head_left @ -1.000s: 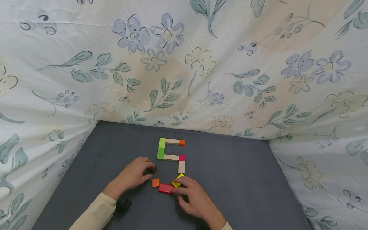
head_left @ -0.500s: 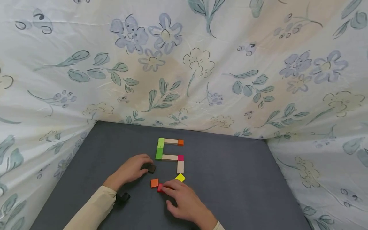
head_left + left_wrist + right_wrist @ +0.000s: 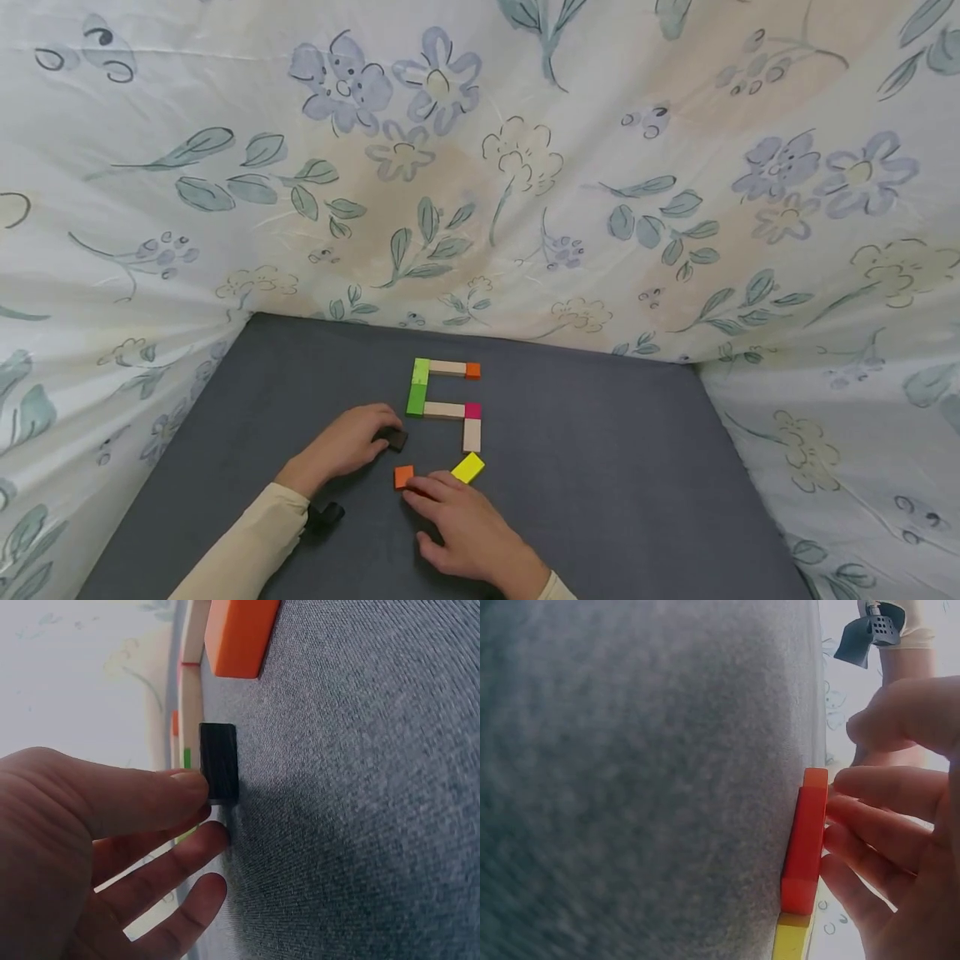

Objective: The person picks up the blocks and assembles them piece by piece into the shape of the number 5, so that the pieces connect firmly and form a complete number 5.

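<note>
My left hand [image 3: 347,444] pinches a small black block [image 3: 219,761] between thumb and fingertips, low over the cloth. My right hand [image 3: 467,525] lies over a red block [image 3: 806,847], its fingers extended along the block's side with the thumb held apart. In the head view that hand hides the red block. An orange block [image 3: 403,477] sits at the red block's left end, by the right fingertips. At the other end of the red block lies a tilted yellow block [image 3: 468,468].
Beyond the hands, a row of blocks bends across the dark cloth [image 3: 600,467]: two green blocks [image 3: 417,398], plain wooden blocks [image 3: 444,410], a pink cube [image 3: 472,410] and an orange cube [image 3: 472,371]. Flowered fabric [image 3: 517,167] rises behind and at both sides.
My right hand has slid left along the red block, uncovering the yellow block and covering the red one. The left hand has barely moved; more of its black block shows.
</note>
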Available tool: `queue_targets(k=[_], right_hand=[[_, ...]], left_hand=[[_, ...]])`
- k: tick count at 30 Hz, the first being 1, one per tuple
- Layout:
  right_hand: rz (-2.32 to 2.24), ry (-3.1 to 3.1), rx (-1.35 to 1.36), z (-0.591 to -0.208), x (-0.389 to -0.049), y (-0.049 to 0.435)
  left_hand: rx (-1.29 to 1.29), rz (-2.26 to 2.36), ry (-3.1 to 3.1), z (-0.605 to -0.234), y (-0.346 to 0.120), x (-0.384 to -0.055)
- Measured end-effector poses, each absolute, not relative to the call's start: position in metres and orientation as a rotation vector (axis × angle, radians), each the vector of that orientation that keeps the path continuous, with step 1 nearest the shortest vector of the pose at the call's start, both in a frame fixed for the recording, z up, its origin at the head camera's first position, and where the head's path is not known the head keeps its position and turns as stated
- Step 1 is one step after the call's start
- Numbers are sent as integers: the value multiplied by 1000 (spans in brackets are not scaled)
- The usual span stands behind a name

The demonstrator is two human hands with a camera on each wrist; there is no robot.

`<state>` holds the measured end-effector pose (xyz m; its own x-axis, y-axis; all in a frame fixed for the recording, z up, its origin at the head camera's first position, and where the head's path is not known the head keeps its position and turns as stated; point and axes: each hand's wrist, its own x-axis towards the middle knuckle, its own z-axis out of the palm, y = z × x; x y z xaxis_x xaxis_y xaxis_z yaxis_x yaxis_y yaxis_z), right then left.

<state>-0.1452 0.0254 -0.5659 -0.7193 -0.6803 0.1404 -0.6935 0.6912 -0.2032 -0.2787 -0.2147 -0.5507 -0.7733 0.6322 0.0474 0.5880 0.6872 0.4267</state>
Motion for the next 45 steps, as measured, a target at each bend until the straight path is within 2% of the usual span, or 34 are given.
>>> queue_targets(k=[45], right_hand=[[324, -2793, 1185, -574, -158, 41]], left_hand=[[1033, 799, 2708, -560, -197, -274]])
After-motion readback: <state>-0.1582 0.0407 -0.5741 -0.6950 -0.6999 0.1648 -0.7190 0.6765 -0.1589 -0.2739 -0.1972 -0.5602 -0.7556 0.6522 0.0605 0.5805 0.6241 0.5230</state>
